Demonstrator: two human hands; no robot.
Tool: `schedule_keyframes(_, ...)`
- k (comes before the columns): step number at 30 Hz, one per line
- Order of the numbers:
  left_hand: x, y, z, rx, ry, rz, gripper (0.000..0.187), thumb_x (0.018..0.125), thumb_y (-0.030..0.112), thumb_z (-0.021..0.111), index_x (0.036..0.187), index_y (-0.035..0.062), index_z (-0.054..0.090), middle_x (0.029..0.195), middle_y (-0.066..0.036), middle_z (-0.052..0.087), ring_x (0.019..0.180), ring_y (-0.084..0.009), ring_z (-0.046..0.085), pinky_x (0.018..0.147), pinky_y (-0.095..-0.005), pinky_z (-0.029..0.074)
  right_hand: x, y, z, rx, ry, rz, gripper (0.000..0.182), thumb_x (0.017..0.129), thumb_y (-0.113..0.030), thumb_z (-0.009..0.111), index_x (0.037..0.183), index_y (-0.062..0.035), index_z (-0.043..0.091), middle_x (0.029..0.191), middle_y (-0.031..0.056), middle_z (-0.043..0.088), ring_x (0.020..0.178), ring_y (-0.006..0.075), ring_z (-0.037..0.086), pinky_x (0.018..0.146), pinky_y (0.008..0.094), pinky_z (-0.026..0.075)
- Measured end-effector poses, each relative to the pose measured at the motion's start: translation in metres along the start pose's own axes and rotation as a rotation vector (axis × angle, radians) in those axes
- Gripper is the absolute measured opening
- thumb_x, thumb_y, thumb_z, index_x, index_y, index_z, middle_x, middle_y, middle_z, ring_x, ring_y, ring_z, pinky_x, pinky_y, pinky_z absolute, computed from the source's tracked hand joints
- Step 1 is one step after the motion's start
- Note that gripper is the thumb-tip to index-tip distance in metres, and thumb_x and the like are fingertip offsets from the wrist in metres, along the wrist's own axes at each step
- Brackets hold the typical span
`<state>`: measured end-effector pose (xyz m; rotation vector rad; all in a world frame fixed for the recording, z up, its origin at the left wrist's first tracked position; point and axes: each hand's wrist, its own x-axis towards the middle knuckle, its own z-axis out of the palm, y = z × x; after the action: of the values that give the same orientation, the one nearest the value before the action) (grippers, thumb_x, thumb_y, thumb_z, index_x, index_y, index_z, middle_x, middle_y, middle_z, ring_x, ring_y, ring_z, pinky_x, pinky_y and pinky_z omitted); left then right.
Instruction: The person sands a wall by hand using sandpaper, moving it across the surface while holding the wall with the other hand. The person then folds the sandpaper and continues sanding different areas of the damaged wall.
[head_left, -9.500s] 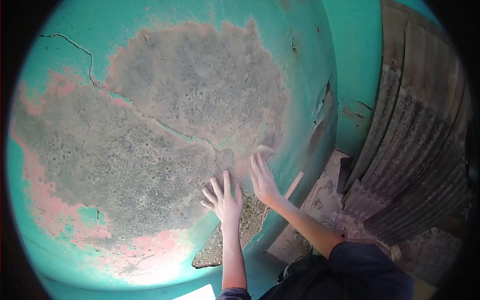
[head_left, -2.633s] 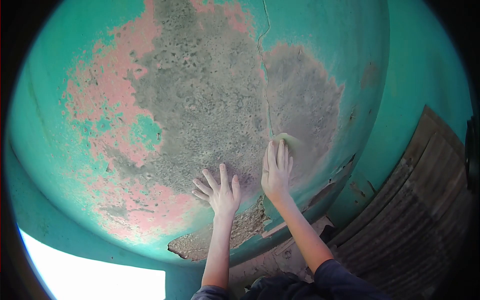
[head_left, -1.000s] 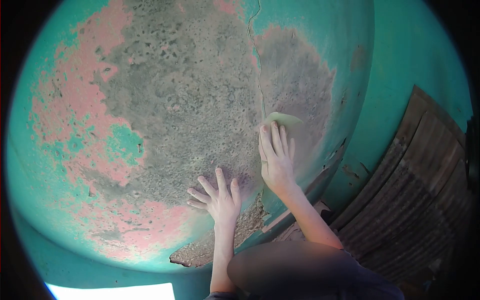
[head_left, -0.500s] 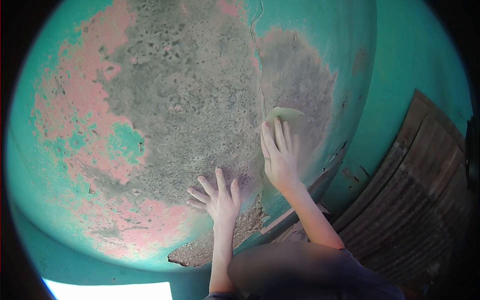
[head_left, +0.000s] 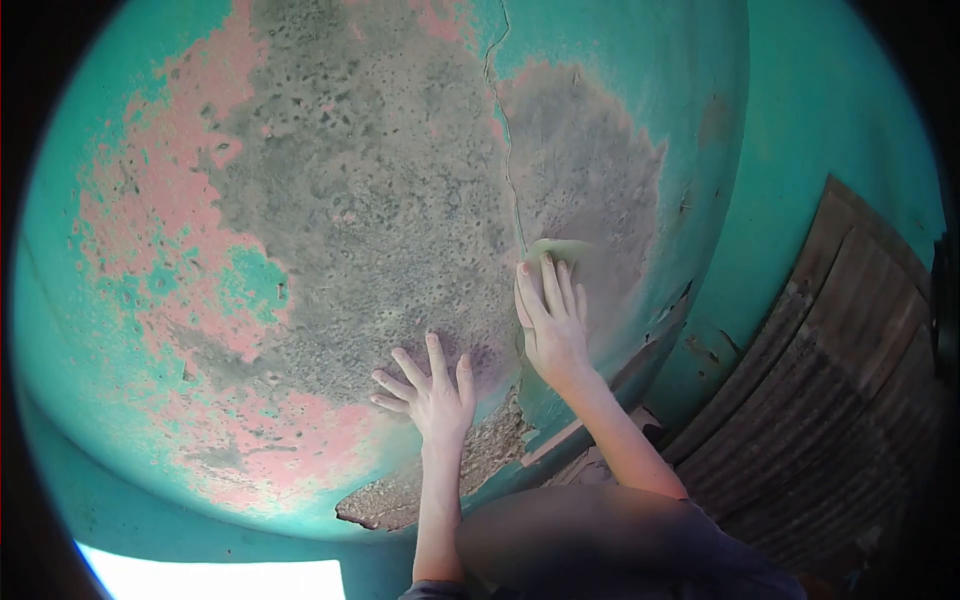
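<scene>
In the head view, my left hand (head_left: 432, 398) rests with fingers spread on the lower part of a worn grey patch (head_left: 380, 200) on the wall. To its right, my right hand (head_left: 556, 325) lies against the wall, fingers close together over a pale green piece of sandpaper (head_left: 566, 245). Only the sandpaper's upper edge shows past my fingertips; the rest is hidden under the hand. A long thin crack (head_left: 508, 150) runs down the wall to the sandpaper. Pink worn areas (head_left: 165, 220) and green paint (head_left: 640, 60) surround the grey.
Below my left hand, a broken area of rough exposed plaster (head_left: 400, 500) runs along the wall's lower edge. Brown corrugated sheeting (head_left: 840, 360) leans at the right. A bright white opening (head_left: 220, 580) lies at the lower left, and a blurred dark shape fills the bottom centre.
My right hand has slid a little way down the wall with the sandpaper. My left hand stays in nearly the same place, and the view has shifted slightly.
</scene>
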<state>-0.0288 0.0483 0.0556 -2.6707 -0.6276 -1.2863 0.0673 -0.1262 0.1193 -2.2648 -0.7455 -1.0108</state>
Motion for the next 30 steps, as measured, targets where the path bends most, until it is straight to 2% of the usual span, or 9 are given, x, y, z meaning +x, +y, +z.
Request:
schedule_keyframes(1, 0.000, 0.000, 0.000, 0.051, 0.003, 0.024, 0.072, 0.104, 0.056, 0.046, 0.163, 0.0179, 0.030, 0.167, -0.033, -0.002, 0.145, -0.0663, -0.019, 0.106, -0.0825, -0.012, -0.002, 0.002, 0.002, 0.031, 0.003, -0.011, 0.070, 0.094, -0.011, 0.057, 0.160, -0.0170, 0.036, 0.165, 0.0207, 0.030, 0.150, 0.0446, 0.031, 0.114, 0.0660, 0.030)
schedule_keyframes(8, 0.021, 0.032, -0.031, -0.126, -0.185, -0.062, 0.076, 0.103, 0.057, 0.047, 0.165, 0.0192, 0.025, 0.165, -0.038, -0.005, 0.142, -0.0706, -0.020, 0.100, -0.0877, -0.010, -0.058, 0.006, 0.044, 0.303, 0.029, 0.125, 0.070, 0.096, -0.010, 0.051, 0.162, -0.0106, 0.030, 0.165, 0.0231, 0.028, 0.149, 0.0462, 0.031, 0.114, 0.0591, 0.032)
schedule_keyframes(10, 0.036, 0.045, -0.047, -0.154, -0.379, -0.049, 0.077, 0.101, 0.057, 0.049, 0.164, 0.0204, 0.026, 0.165, -0.038, -0.005, 0.141, -0.0720, -0.017, 0.098, -0.0897, -0.007, -0.061, 0.002, 0.047, 0.320, 0.036, 0.145, 0.071, 0.096, -0.011, 0.051, 0.163, -0.0104, 0.027, 0.165, 0.0233, 0.028, 0.150, 0.0464, 0.030, 0.115, 0.0596, 0.031)
schedule_keyframes(14, 0.033, 0.048, -0.029, -0.097, -0.262, 0.017, 0.078, 0.100, 0.058, 0.050, 0.164, 0.0211, 0.027, 0.165, -0.038, -0.004, 0.142, -0.0723, -0.015, 0.098, -0.0900, -0.005, -0.064, -0.002, 0.048, 0.378, 0.063, 0.195, 0.070, 0.097, -0.012, 0.052, 0.163, -0.0108, 0.029, 0.166, 0.0231, 0.028, 0.151, 0.0457, 0.029, 0.115, 0.0613, 0.030)
schedule_keyframes(16, 0.037, 0.050, -0.034, -0.092, -0.368, -0.023, 0.078, 0.099, 0.058, 0.051, 0.164, 0.0203, 0.028, 0.164, -0.039, -0.002, 0.142, -0.0721, -0.016, 0.098, -0.0900, -0.005, -0.058, -0.005, 0.044, 0.381, 0.087, 0.207, 0.070, 0.097, -0.013, 0.052, 0.162, -0.0110, 0.029, 0.166, 0.0226, 0.028, 0.151, 0.0455, 0.029, 0.115, 0.0629, 0.029)
schedule_keyframes(18, 0.032, 0.048, -0.026, -0.067, -0.311, 0.009, 0.078, 0.099, 0.057, 0.051, 0.163, 0.0199, 0.028, 0.164, -0.040, -0.001, 0.142, -0.0720, -0.016, 0.098, -0.0899, -0.005, -0.055, -0.013, 0.037, 0.303, -0.032, 0.246, 0.062, 0.101, -0.015, 0.051, 0.159, -0.0044, 0.034, 0.164, 0.0277, 0.028, 0.150, 0.0483, 0.028, 0.117, 0.0645, 0.023)
schedule_keyframes(22, 0.026, 0.043, -0.011, 0.036, -0.131, 0.095, 0.078, 0.099, 0.057, 0.051, 0.163, 0.0192, 0.028, 0.164, -0.040, -0.001, 0.142, -0.0714, -0.016, 0.099, -0.0893, -0.006, -0.030, -0.019, 0.033, 0.261, 0.033, 0.229, 0.061, 0.102, -0.018, 0.050, 0.160, -0.0078, 0.035, 0.165, 0.0245, 0.028, 0.151, 0.0466, 0.028, 0.116, 0.0690, 0.022)
schedule_keyframes(29, 0.025, 0.043, -0.009, 0.022, -0.148, 0.082, 0.078, 0.100, 0.057, 0.050, 0.164, 0.0193, 0.027, 0.164, -0.039, -0.002, 0.143, -0.0703, -0.018, 0.099, -0.0889, -0.007, -0.026, -0.023, 0.036, 0.181, 0.030, 0.267, 0.064, 0.099, -0.016, 0.052, 0.160, -0.0092, 0.035, 0.166, 0.0232, 0.027, 0.151, 0.0474, 0.027, 0.116, 0.0701, 0.022)
schedule_keyframes(30, 0.027, 0.043, -0.012, -0.021, -0.140, 0.074, 0.074, 0.099, 0.057, 0.053, 0.161, 0.0216, 0.034, 0.162, -0.040, 0.007, 0.141, -0.0739, -0.011, 0.097, -0.0911, -0.004, -0.018, -0.020, 0.032, 0.187, 0.049, 0.248, 0.064, 0.098, -0.015, 0.052, 0.160, -0.0096, 0.035, 0.166, 0.0230, 0.026, 0.151, 0.0475, 0.027, 0.115, 0.0709, 0.022)
